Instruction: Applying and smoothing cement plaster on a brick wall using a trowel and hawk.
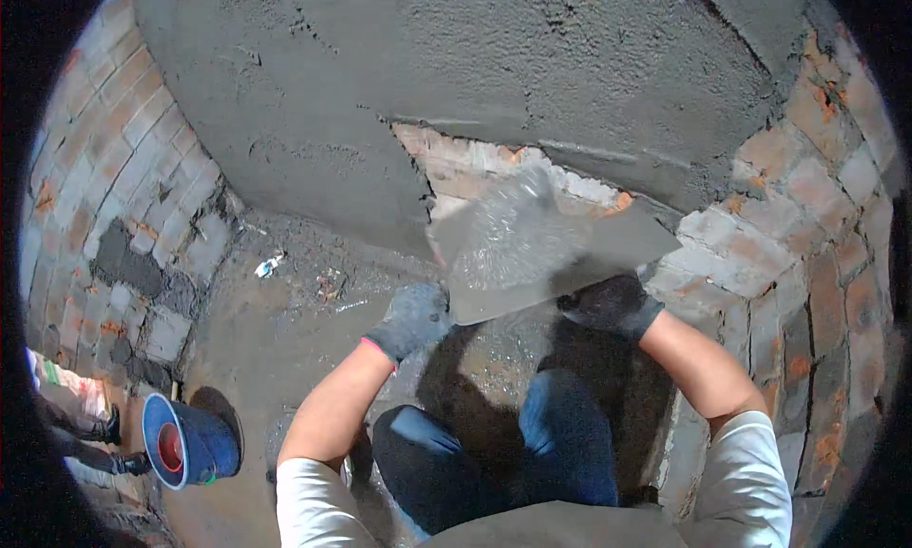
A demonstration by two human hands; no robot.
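Observation:
My left hand, in a grey glove, grips the lower left corner of a wide, flat grey board. My right hand, in a darker glove, holds the board's right part from below. Wet grey mortar is a glistening, motion-blurred mass over the board's left part, against a patch of bare brick in the wall ahead. Around that patch the wall is coated in grey mortar, with ragged edges at the brick.
Bare brick walls stand at left and right. A blue bucket with a red container inside stands on the wet, grimy floor at lower left. Another person's legs and feet show at the left edge, beside the bucket. My knees are below my hands.

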